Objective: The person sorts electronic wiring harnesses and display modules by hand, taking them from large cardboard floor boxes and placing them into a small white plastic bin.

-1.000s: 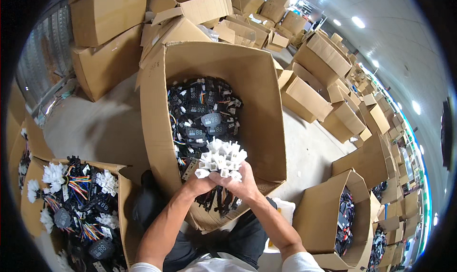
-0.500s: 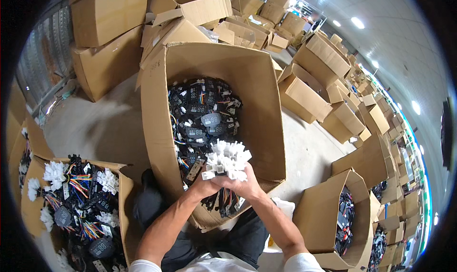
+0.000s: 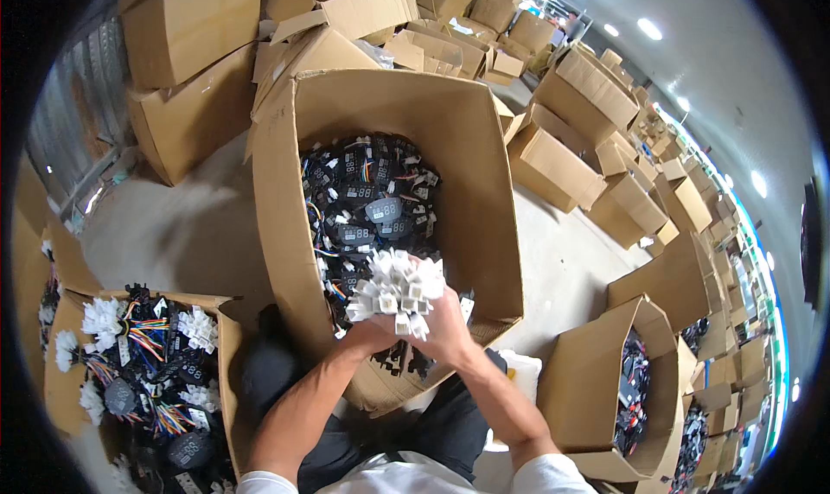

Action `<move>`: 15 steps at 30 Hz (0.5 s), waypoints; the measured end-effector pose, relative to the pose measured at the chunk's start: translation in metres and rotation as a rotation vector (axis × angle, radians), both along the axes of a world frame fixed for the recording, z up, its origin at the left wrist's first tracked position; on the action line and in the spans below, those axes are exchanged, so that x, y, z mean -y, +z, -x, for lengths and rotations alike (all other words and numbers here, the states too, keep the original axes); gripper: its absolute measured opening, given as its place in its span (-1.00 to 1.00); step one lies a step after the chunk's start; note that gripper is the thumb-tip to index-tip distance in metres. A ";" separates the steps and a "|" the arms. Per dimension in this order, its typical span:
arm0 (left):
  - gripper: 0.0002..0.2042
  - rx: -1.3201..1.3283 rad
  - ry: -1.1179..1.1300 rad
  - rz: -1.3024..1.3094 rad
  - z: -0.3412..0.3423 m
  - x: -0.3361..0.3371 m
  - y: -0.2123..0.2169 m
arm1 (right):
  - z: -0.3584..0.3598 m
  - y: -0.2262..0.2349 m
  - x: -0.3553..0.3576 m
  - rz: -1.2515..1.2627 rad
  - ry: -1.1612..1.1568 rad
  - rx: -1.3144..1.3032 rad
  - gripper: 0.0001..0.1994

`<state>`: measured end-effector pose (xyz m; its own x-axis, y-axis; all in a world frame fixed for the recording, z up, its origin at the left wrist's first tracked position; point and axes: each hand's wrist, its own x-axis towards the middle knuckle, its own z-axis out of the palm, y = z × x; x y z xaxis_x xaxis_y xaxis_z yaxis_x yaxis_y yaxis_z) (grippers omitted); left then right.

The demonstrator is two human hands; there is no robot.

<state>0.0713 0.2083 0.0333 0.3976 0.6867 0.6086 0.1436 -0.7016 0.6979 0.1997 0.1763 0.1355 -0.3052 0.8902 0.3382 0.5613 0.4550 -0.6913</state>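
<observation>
Both my hands are wrapped round one thick bundle of wire harnesses, whose white plug connectors (image 3: pixel 393 293) fan out at the top. My left hand (image 3: pixel 370 337) grips it from the left and below; my right hand (image 3: pixel 445 330) closes round its right side. Dark cable ends (image 3: pixel 402 360) hang beneath the hands. The bundle is held over the near edge of a large open cardboard box (image 3: pixel 471 165). Inside that box lie black digital display units (image 3: pixel 380 210) with coloured wires and small white plugs. My fingers are partly hidden by the connectors.
At the lower left, another box (image 3: pixel 226 382) holds bundled harnesses with white connectors (image 3: pixel 102 321) and display units. An open box (image 3: pixel 575 399) with dark parts stands at the right. Stacked cartons (image 3: pixel 190 31) rise at the far left, and many more boxes line the right side.
The bundle has turned in my hands, so its connector ends face me more. My right hand has shifted up along its side; the bundle sits slightly further left.
</observation>
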 end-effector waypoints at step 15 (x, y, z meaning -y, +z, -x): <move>-0.81 0.835 -0.286 0.996 0.008 0.007 0.031 | -0.059 -0.073 0.105 0.365 -0.219 -0.979 -0.38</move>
